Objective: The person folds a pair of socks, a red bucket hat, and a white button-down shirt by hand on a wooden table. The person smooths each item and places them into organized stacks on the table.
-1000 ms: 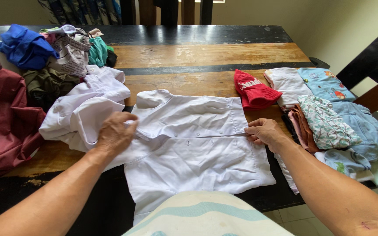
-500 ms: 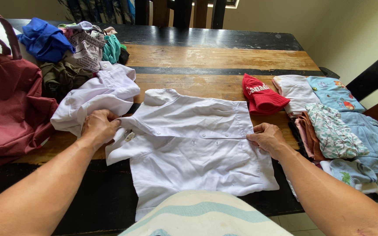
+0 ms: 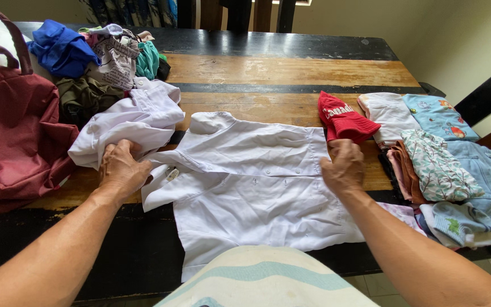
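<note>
A: Where was the white shirt point(image 3: 245, 187) lying?

B: It lay flat in the middle of the wooden table point(image 3: 291, 71), its collar toward 9 o'clock and its hem toward 3 o'clock, buttons facing up. The near edge hung a little over the table's dark border.

A: And the left hand point(image 3: 121, 169)?

B: It was at 9 o'clock of the shirt, palm down. Its fingers point(image 3: 121, 149) were bent and closed on the cloth at the collar and shoulder, so the shirt ran away from them toward 3 o'clock. Just beyond the knuckles, at 11 o'clock, lay a crumpled white garment point(image 3: 132, 122), touching the shirt.

A: The right hand point(image 3: 343, 166)?

B: It was at the hem end, at 3 o'clock. The fingers were curled into a loose fist over the hem corner; I could not tell surely if they pinched the cloth or only pressed it.

A: What was around?

B: A red cap point(image 3: 342, 119) at 12 o'clock of the right hand, folded clothes point(image 3: 439, 159) at 3 o'clock, a maroon bag point(image 3: 15, 136) at 9 o'clock, unsorted clothes point(image 3: 98, 57) at 10 o'clock
</note>
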